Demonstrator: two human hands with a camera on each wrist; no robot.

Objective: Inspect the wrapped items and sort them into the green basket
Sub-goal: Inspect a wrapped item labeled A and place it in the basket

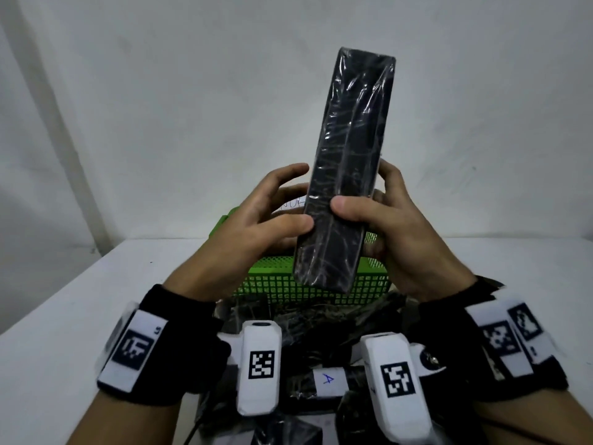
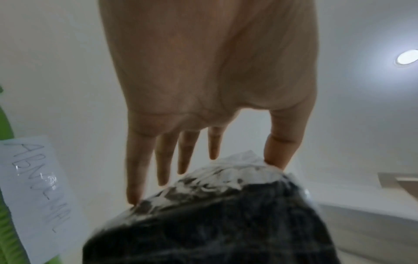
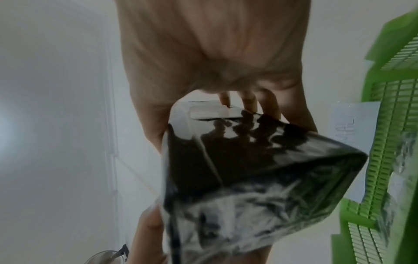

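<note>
Wrapped block point(image 1: 349, 155), seemingly stiff and film-slick, points 1 o'clock; my right hand point(image 1: 394, 239) grips low, straight-fingered left hand point(image 1: 253, 229) steadies.

table point(image 1: 64, 300) white | wall point(image 1: 160, 91) grey | ceiling light point(image 2: 407, 57) lit | paper label point(image 2: 38, 187) handwritten

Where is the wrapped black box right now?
In the head view, centre, the box stands nearly upright between the left hand and right hand, in front of the basket.
</note>
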